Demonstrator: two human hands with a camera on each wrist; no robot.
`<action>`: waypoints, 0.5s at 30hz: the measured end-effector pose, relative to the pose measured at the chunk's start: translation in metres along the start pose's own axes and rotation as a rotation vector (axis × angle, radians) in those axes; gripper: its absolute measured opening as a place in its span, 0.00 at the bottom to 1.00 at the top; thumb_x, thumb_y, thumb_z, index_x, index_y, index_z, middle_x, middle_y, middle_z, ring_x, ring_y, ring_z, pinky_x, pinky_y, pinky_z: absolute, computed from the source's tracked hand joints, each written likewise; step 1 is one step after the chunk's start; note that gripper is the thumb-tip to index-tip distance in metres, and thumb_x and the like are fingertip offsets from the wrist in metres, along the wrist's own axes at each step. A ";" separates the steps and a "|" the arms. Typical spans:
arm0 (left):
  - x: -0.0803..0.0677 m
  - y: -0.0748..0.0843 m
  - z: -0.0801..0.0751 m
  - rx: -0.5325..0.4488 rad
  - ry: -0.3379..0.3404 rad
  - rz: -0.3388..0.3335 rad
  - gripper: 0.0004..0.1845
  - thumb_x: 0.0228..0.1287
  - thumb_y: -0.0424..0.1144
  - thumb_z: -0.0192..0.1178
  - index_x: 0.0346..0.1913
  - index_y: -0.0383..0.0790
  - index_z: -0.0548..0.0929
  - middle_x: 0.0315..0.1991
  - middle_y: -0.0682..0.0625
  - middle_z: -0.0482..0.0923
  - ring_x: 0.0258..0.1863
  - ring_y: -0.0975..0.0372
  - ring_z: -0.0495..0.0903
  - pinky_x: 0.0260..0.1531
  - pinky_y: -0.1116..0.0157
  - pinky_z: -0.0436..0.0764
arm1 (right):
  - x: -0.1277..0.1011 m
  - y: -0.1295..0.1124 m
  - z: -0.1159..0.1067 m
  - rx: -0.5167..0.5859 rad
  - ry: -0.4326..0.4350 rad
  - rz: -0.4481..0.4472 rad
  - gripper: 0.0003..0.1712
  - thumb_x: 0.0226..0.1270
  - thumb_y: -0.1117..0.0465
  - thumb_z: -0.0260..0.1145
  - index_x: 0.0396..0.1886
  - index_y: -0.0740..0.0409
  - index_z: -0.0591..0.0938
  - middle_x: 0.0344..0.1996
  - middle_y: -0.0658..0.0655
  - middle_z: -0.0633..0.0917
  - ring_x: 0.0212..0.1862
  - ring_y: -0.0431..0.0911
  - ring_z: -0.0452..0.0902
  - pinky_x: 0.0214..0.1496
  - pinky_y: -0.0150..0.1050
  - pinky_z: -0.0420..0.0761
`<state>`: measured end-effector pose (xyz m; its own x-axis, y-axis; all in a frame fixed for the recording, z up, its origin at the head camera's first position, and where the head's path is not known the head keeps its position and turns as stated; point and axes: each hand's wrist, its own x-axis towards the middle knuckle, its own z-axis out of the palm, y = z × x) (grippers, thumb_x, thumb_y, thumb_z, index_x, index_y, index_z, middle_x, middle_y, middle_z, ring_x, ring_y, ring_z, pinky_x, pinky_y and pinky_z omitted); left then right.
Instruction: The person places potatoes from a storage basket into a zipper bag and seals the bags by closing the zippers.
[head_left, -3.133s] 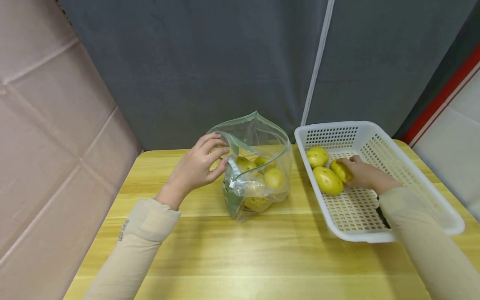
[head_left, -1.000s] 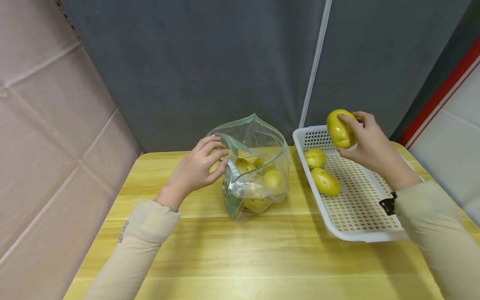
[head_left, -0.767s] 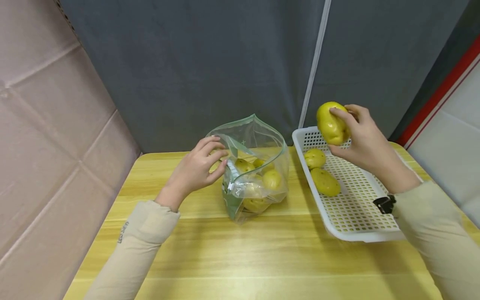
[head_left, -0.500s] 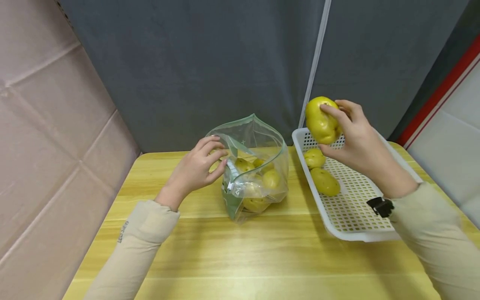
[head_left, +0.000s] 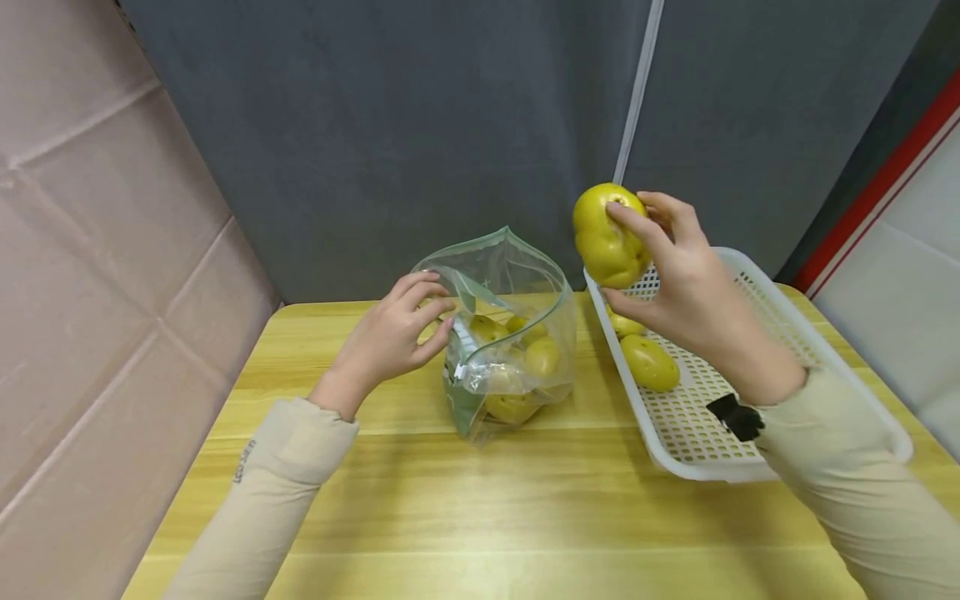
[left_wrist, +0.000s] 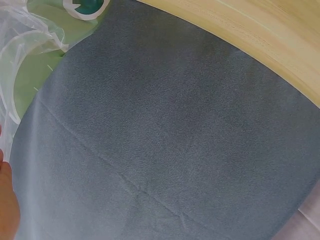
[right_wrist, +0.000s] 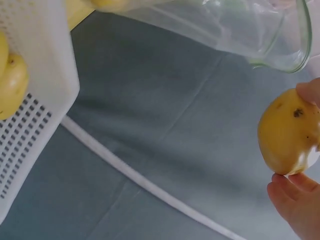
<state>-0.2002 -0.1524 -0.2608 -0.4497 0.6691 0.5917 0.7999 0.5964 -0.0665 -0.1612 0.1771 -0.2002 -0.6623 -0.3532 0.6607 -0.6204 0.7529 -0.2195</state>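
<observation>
My right hand point(head_left: 693, 292) holds a yellow potato point(head_left: 603, 237) between thumb and fingers, raised above the left rim of a white plastic basket point(head_left: 642, 425). In the right wrist view, the potato point(right_wrist: 286, 135) shows dark eyes and sits apart from the bag's mouth. My left hand point(head_left: 393, 333) grips the left edge of a clear zip bag point(head_left: 467, 408) with a green rim, its mouth spread wide. Several potatoes point(head_left: 512, 408) lie inside the bag. Two more potatoes point(head_left: 650, 364) remain visible in the basket, one partly hidden behind my right hand.
The bag and basket stand side by side on a wooden table point(head_left: 450, 517). Behind it hangs a grey curtain point(head_left: 390, 150) with a pale strip. A padded pinkish wall point(head_left: 97, 275) closes off the left side.
My right hand has picked a potato out of the basket, lifted it and carried it left toward the bag. The left hand stays at the bag's edge.
</observation>
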 end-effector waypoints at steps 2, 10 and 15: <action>0.000 0.000 0.000 -0.002 -0.001 0.000 0.10 0.62 0.37 0.56 0.41 0.37 0.84 0.44 0.42 0.80 0.57 0.49 0.74 0.57 0.58 0.80 | 0.002 -0.004 0.001 0.003 0.001 -0.002 0.47 0.43 0.70 0.76 0.66 0.58 0.67 0.61 0.74 0.64 0.58 0.62 0.70 0.52 0.55 0.80; 0.000 0.001 0.000 -0.001 0.018 0.010 0.10 0.61 0.36 0.57 0.40 0.37 0.84 0.44 0.42 0.80 0.56 0.49 0.75 0.58 0.57 0.80 | 0.008 -0.017 0.004 0.036 0.009 -0.042 0.49 0.43 0.69 0.77 0.67 0.58 0.65 0.62 0.73 0.63 0.59 0.61 0.70 0.56 0.54 0.80; 0.001 0.001 0.000 -0.002 0.024 0.016 0.09 0.61 0.36 0.57 0.40 0.37 0.84 0.43 0.42 0.80 0.56 0.49 0.75 0.56 0.57 0.80 | 0.009 -0.025 0.007 0.060 0.004 -0.063 0.48 0.44 0.68 0.77 0.67 0.59 0.65 0.62 0.73 0.63 0.59 0.60 0.71 0.57 0.53 0.80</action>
<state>-0.1997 -0.1507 -0.2605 -0.4270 0.6676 0.6099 0.8079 0.5846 -0.0743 -0.1541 0.1510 -0.1938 -0.6196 -0.3962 0.6776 -0.6850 0.6945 -0.2202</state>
